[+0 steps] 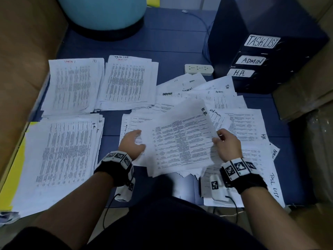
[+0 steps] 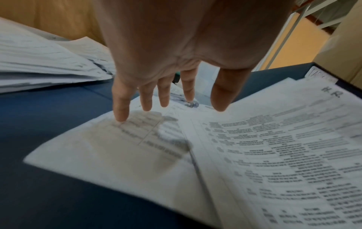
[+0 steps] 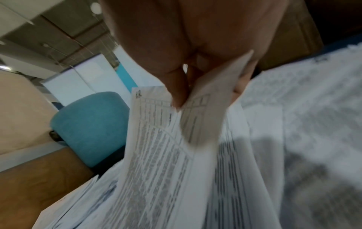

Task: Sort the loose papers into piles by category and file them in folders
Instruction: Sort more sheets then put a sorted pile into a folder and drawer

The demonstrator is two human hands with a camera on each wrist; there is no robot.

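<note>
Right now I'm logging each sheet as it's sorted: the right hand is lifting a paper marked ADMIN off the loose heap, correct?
Not quite. The paper pinched by the right hand is marked H.R., not ADMIN; the head view shows that heading at its top corner.

Sorted piles (image 1: 75,85) left of loose papers (image 1: 212,98)

A printed sheet marked H.R. (image 1: 182,139) is tilted at frame centre above scattered loose papers (image 1: 239,123). Three sorted piles (image 1: 72,87) lie left; labelled folders (image 1: 255,60) stand upper right.
</note>
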